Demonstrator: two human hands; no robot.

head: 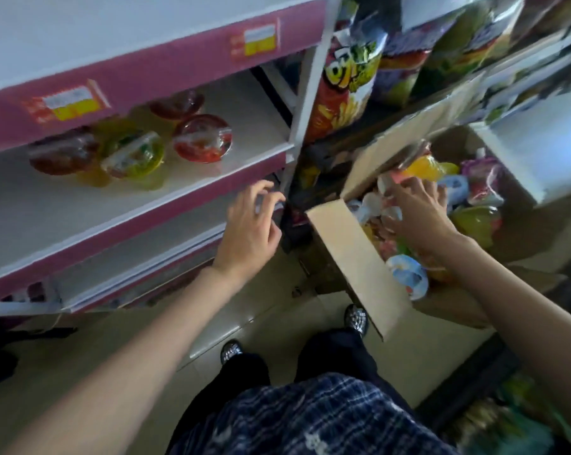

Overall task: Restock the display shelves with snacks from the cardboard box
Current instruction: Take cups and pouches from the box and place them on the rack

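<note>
An open cardboard box stands on the floor at the right, filled with several small snack cups and pouches. My right hand reaches into the box with fingers spread over the packs; whether it grips one is hidden. My left hand hovers empty with loosely curled fingers near the front edge of the pink-fronted display shelf. On that shelf sit several domed jelly cups: a red one, a green-yellow one and a dark red one.
A white upright post divides the shelving from a bay with large chip bags. A white shelf corner overhangs the box at right. My shoes stand on the tiled floor below.
</note>
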